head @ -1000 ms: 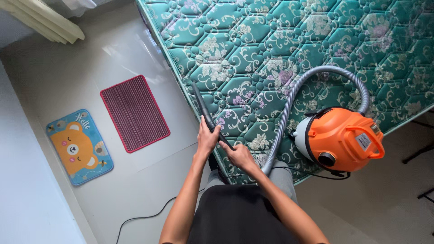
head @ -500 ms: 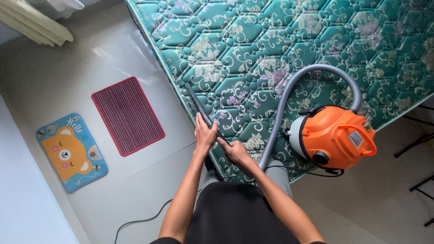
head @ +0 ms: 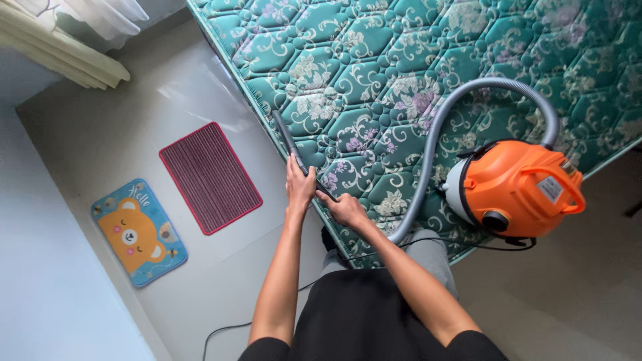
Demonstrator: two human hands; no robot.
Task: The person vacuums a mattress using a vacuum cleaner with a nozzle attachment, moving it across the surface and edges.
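My left hand [head: 299, 184] grips the black vacuum wand [head: 286, 139], which lies along the edge of the green quilted mattress [head: 414, 73]. Just behind it my right hand [head: 346, 208] holds the same wand near where the grey hose [head: 435, 140] joins. The hose arcs over the mattress to the orange canister vacuum [head: 518, 187], which sits on the mattress corner to my right.
A dark red striped mat [head: 208, 175] and a blue bear-patterned mat [head: 137, 230] lie on the pale floor to the left. Cream curtains [head: 63, 50] hang at the upper left. A black power cord [head: 221, 331] trails on the floor by my legs.
The view has shifted slightly, so the mats and vacuum sit differently in frame. Both hands keep their hold on the wand at the mattress edge.
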